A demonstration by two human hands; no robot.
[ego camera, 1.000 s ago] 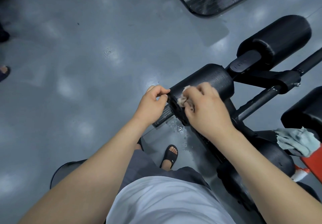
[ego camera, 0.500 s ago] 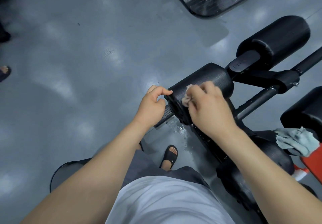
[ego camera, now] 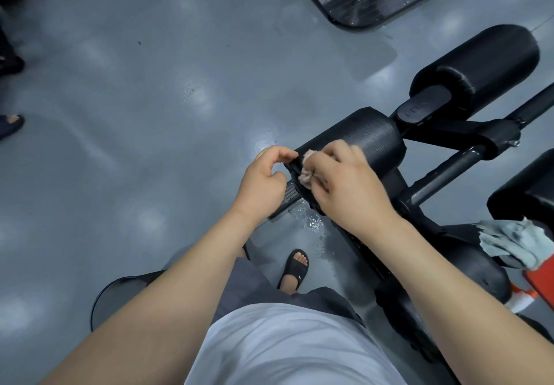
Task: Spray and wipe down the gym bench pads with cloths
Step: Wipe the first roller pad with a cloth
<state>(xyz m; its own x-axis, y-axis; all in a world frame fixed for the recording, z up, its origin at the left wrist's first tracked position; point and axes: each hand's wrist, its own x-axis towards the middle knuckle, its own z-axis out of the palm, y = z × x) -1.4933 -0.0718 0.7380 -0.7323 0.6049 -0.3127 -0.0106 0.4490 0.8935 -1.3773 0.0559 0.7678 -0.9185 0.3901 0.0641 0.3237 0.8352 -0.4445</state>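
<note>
black roller pad (ego camera: 364, 142), pinkish cloth (ego camera: 306, 172), grey floor (ego camera: 150, 115).

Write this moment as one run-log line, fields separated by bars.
step: wipe roller pad end | right hand: holds pink cloth on it | left hand: grips its edge | grey cloth: lying aside

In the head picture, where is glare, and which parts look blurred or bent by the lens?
Head view: glare patches on the grey floor; the white shirt nearest the lens is blurred; forearms stretch from wide-angle distortion; the right hand and small cloth on the black roller pad look sharp.
</note>
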